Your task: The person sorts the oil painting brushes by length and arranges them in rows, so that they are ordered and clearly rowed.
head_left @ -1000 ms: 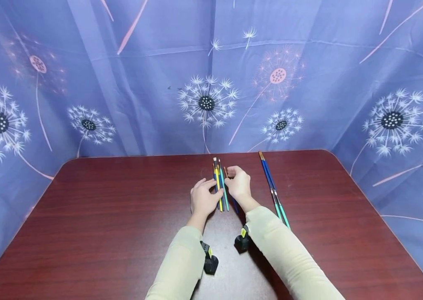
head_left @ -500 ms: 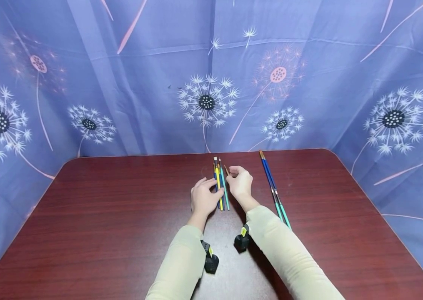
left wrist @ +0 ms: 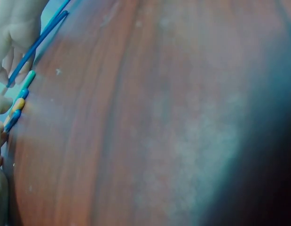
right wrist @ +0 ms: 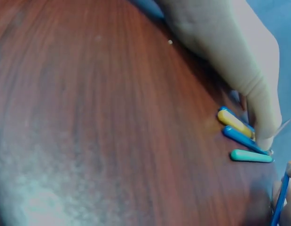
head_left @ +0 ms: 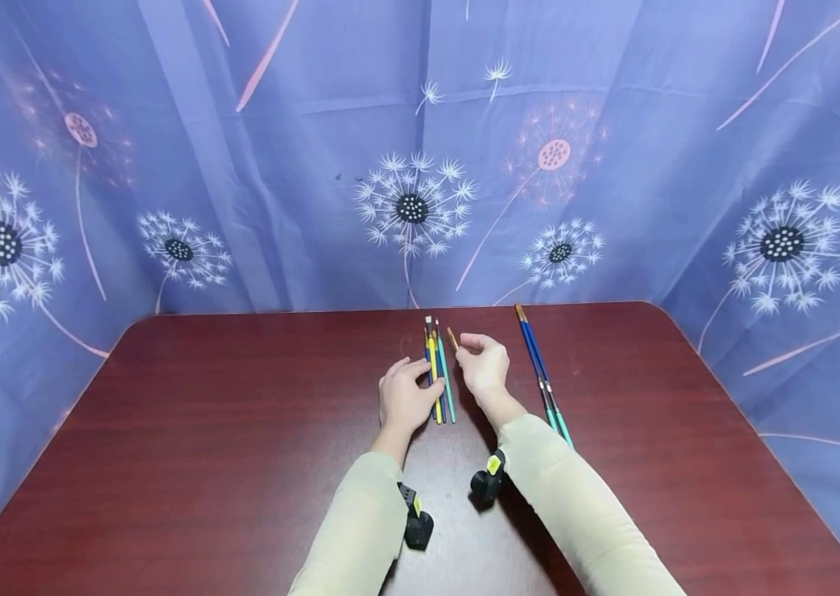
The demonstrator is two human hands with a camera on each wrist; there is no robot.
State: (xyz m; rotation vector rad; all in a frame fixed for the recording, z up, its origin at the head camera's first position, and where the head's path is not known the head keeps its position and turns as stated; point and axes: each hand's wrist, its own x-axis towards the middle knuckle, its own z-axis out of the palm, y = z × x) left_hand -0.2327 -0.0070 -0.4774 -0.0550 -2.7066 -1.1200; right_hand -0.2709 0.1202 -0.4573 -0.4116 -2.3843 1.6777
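My left hand lies over a bundle of paintbrushes, its fingers on their left side and the thumb on their right. The bundle has a yellow brush, a teal brush and blue ones, bristles toward the table's far edge. The right wrist view shows the left thumb against a blue handle. Just right of the bundle, my right hand pinches a blue paintbrush with brown bristles. Its handle slants beside the teal handle end; the right hand hides it in the head view.
Right of my right hand, blue brushes lie near the far edge, with teal-handled brushes in line below them, partly behind the right sleeve. A dandelion-print curtain stands behind the dark red table.
My right hand has shifted slightly right with the blue paintbrush; its handle end, seen below the hand earlier, is now hidden. The left hand stays on the bundle.
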